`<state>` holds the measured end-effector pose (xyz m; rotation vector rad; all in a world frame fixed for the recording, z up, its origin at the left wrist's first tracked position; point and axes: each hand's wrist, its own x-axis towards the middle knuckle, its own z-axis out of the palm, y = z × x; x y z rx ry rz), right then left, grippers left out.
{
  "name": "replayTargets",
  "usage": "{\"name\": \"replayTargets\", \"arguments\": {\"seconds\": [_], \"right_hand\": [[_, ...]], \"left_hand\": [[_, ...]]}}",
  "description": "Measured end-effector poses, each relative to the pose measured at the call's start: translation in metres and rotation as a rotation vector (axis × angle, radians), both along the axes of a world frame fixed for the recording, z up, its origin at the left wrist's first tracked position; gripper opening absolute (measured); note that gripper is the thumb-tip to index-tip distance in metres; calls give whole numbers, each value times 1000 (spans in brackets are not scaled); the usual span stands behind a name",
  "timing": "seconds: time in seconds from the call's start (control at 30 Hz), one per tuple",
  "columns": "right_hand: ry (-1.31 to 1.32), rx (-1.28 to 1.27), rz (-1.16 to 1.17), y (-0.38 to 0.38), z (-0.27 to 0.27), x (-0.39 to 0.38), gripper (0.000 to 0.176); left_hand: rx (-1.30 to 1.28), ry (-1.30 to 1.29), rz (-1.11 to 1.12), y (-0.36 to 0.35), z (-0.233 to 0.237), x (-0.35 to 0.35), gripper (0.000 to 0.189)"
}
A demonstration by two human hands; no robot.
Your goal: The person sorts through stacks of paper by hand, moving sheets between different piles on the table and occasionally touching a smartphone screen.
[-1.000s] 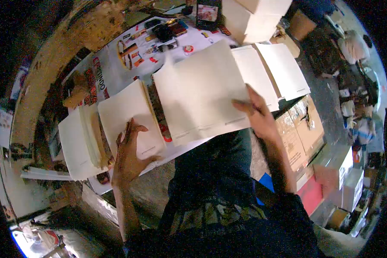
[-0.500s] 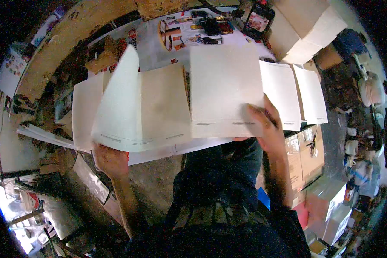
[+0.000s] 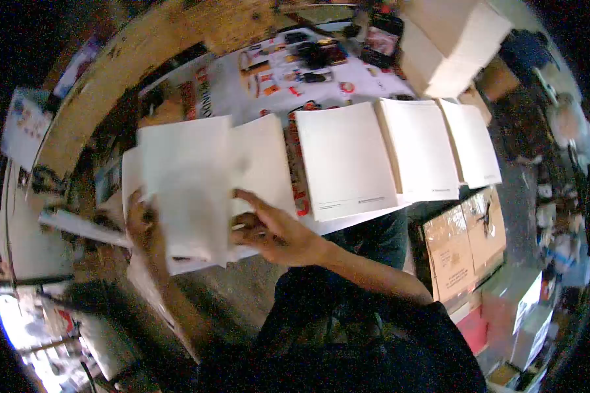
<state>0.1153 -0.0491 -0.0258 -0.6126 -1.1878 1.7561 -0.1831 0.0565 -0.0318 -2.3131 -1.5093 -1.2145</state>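
Upright in front of me at the left is a white sheaf of paper [image 3: 189,190], smeared by motion. My left hand [image 3: 144,219] grips its left edge, blurred, with some fingers hidden. At the right edge is my right hand [image 3: 275,232], its fingers curled in against the paper. Behind the sheaf lies a stack of white sheets [image 3: 263,154], partly covered. To the right, a second paper stack [image 3: 347,160] shows small printed lines along its bottom edge. Further right are a third stack [image 3: 419,150] and a fourth stack [image 3: 472,144].
Under the stacks is a table with a printed white cover [image 3: 223,92]. Large pale boxes [image 3: 452,46] stand at its far right. A taped cardboard carton [image 3: 465,245] sits below the table's right end. White strips [image 3: 78,226] stick out at the left.
My right hand has moved left from the second stack to the sheaf. That stack's top sheet now lies flat. The sheet my left hand held slanted is now squarer within the sheaf.
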Motion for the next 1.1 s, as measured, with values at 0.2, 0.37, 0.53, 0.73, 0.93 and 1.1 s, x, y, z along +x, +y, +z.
{"name": "replayTargets", "arguments": {"seconds": [0.2, 0.37, 0.53, 0.73, 0.93, 1.1], "right_hand": [[-328, 276, -89, -8, 25, 47, 29], [-670, 544, -364, 27, 29, 125, 16], [-696, 579, -696, 128, 23, 235, 12], [-1208, 712, -1053, 238, 9, 326, 13], [-1282, 673, -1122, 298, -14, 368, 13], [-1288, 697, -1126, 277, -7, 358, 15]], "left_hand": [[-340, 356, 415, 69, -69, -135, 44], [-357, 447, 433, 86, -92, -148, 45], [-374, 457, 434, 90, -99, -152, 46], [-405, 452, 431, 92, -106, -146, 47], [-415, 458, 444, 90, -104, -143, 49], [-420, 474, 456, 91, -108, -146, 50]]}}
